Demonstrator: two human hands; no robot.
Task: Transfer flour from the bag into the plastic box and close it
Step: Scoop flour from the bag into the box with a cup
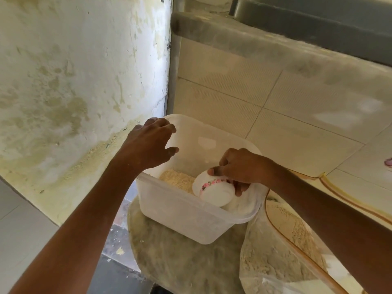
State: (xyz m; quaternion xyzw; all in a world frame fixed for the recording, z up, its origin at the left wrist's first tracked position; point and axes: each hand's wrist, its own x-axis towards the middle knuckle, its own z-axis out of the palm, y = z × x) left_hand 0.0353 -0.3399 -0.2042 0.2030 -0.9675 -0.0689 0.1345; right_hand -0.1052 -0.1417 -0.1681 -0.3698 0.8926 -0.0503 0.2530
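Observation:
A translucent plastic box (186, 217) stands open on a round dusty stool, with pale flour (177, 180) lying in its bottom. My right hand (241, 166) grips a white bowl with a pink flower band (212, 188), tipped over inside the box near its right rim. My left hand (151, 143) hovers over the box's left far corner with fingers spread and relaxed, holding nothing. A clear plastic bag of flour (282, 249) sits at the lower right, its mouth against the box's right side.
The round stool top (180, 257) is dusted with flour. A stained wall (63, 81) is on the left, a tiled counter front (275, 98) behind. A yellowish hose (339, 194) runs along the right, and dark floor shows below left.

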